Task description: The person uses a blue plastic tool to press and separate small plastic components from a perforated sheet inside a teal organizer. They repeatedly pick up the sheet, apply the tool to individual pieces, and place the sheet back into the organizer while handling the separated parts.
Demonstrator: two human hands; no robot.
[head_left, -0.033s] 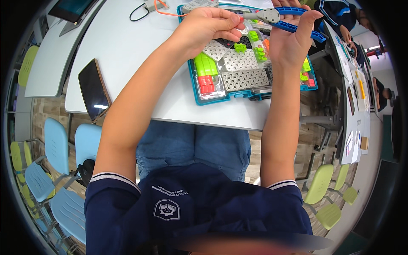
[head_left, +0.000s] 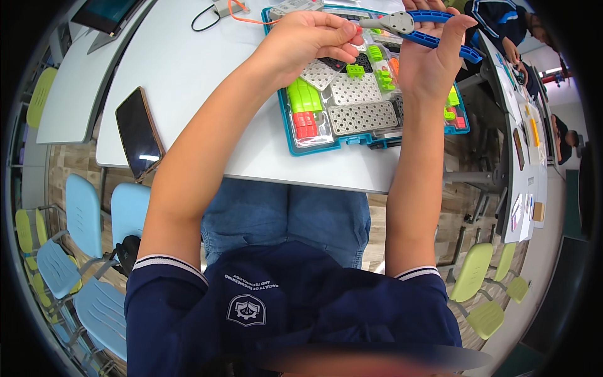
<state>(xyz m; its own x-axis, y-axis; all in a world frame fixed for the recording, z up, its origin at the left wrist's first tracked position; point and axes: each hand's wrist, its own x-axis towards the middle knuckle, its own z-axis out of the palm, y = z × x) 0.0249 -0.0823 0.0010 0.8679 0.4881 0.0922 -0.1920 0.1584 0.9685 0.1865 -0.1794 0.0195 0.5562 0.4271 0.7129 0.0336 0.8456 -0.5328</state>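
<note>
At the top of the head view I hold a pair of pliers [head_left: 397,23] with a grey head and blue handles. My right hand [head_left: 430,60] has the spread handles across its palm and fingers, its thumb stretched away from them. The grey jaws point left toward my left hand [head_left: 314,43]. Its thumb and fingers are pinched together on a small red piece [head_left: 358,29] at the jaw tips; most of that piece is hidden. Beneath both hands lies a teal-edged case [head_left: 290,135] of building parts, among them grey perforated plates [head_left: 363,118], green pieces [head_left: 304,95] and red pieces [head_left: 305,124].
A phone [head_left: 139,132] lies on the white table [head_left: 207,81] beside my left forearm. Behind it are an orange cable [head_left: 242,19] and a laptop [head_left: 107,16] on another table. Blue chairs [head_left: 83,213] stand to the left, green ones [head_left: 472,270] to the right. Another person [head_left: 496,19] works at the upper right.
</note>
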